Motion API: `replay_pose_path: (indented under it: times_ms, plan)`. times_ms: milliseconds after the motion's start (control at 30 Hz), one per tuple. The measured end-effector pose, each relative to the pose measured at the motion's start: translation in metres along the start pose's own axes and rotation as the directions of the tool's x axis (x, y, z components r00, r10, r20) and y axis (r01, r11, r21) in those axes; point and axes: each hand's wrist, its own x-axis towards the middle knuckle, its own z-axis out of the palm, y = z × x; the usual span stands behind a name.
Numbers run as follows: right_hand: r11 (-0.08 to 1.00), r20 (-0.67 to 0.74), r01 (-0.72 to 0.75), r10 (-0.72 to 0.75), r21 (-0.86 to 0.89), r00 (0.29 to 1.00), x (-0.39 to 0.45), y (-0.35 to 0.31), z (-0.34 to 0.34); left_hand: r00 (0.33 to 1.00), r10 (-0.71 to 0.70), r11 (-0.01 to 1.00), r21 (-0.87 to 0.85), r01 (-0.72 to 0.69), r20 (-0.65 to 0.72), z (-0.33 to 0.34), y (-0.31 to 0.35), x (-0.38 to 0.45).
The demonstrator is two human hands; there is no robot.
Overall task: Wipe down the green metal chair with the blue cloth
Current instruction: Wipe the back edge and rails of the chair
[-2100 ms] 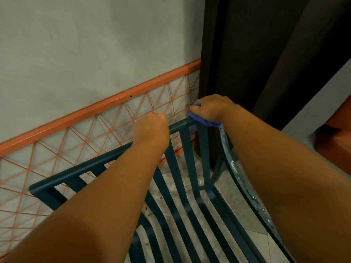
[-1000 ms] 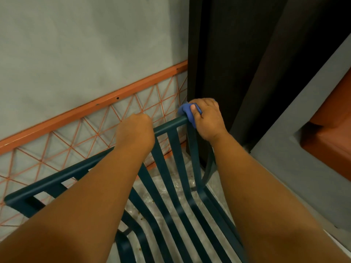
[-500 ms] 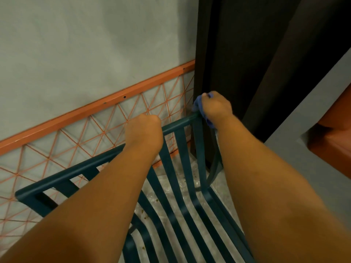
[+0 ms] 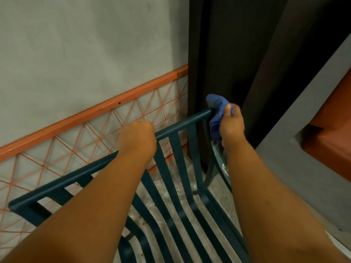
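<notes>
The green metal chair [image 4: 176, 158] fills the lower middle, its slatted back and seat seen from above. My left hand [image 4: 137, 138] grips the top rail near its middle. My right hand [image 4: 230, 124] holds the blue cloth [image 4: 216, 111] bunched against the right end of the top rail, where the rail bends down into the armrest. The cloth wraps over the corner and hangs down along the side. Wet streaks show on the right armrest [image 4: 224, 168] below the cloth.
A grey wall [image 4: 85, 54] with an orange rail and orange wire lattice [image 4: 98, 133] stands close behind the chair. A dark curtain [image 4: 237, 54] hangs just right of the chair's corner. A grey ledge [image 4: 294, 139] and an orange seat [image 4: 332, 130] lie to the right.
My right hand has turned the cloth from the top of the rail's right end onto the outer side of the corner. My left hand keeps its grip on the rail.
</notes>
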Motion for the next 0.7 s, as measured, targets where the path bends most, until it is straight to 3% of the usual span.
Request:
replay_pose_path:
  times_ms: [33,133,233,300,400,467,533,700]
  plan:
    - [0.993,-0.037,-0.049,0.053,0.106,0.998,-0.001,0.002,-0.007,1.000,-0.006,1.000,0.009,0.006,0.008,-0.002,0.001,-0.001]
    - [0.975,-0.037,-0.098,0.107,0.200,0.994,-0.014,0.015,-0.019,0.998,-0.003,0.998,0.057,0.000,0.064,-0.010,0.005,0.000]
    - [0.982,-0.059,-0.021,0.033,0.186,0.998,-0.031,0.027,-0.017,0.997,0.054,0.996,-0.068,-0.049,0.064,-0.013,0.015,0.003]
    - [0.982,-0.027,0.036,-0.032,0.184,0.999,-0.037,0.029,-0.011,0.985,0.174,0.968,-0.182,-0.170,0.002,-0.010,0.030,0.010]
    - [0.985,0.084,0.153,-0.160,0.079,0.984,-0.039,0.019,0.005,0.925,0.369,0.890,-0.255,-0.378,-0.085,0.003,0.053,0.032]
    - [0.949,0.170,0.308,-0.292,-0.076,0.941,-0.035,0.015,0.016,0.901,0.416,0.841,-0.325,-0.432,-0.123,0.011,0.062,0.044]
    - [0.894,0.230,0.384,-0.333,-0.232,0.914,-0.030,0.020,0.022,0.900,0.400,0.780,-0.452,-0.433,-0.172,0.017,0.066,0.051]
    - [0.936,0.168,0.231,-0.192,-0.264,0.967,-0.021,0.055,0.013,0.920,0.302,0.709,-0.587,-0.391,-0.248,0.023,0.068,0.053]
